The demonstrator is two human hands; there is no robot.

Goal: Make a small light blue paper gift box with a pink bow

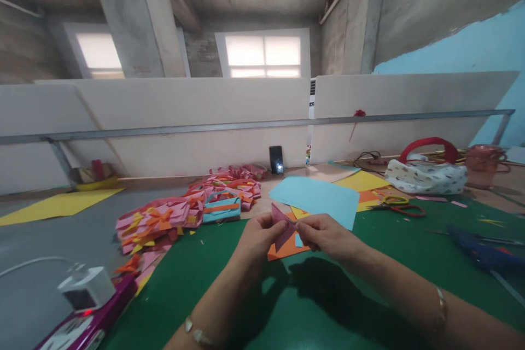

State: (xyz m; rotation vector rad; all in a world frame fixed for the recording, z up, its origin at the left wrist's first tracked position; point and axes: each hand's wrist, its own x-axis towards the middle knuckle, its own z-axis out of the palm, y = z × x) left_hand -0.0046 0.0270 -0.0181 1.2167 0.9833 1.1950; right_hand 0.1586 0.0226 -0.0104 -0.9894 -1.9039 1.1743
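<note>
Between my two hands is a small folded piece of pink paper point(281, 232), raised a little above the green mat. My left hand point(262, 235) pinches its left side with the thumb in front. At its right edge the fingers of my right hand point(322, 234) are closed in a pinch; whether they hold anything besides the paper is too small to make out. Under the hands lie an orange sheet point(276, 252) and a small light blue scrap point(298, 240). A large light blue sheet point(315, 197) lies just beyond them.
Left stand a heap of pink and orange paper pieces point(164, 221), a light blue paper bag point(222, 209) and a power strip point(86, 325) with a charger. Right are scissors point(397, 206), a blue glue gun point(471, 246) and a white cloth bag point(426, 176). A phone point(276, 159) leans behind.
</note>
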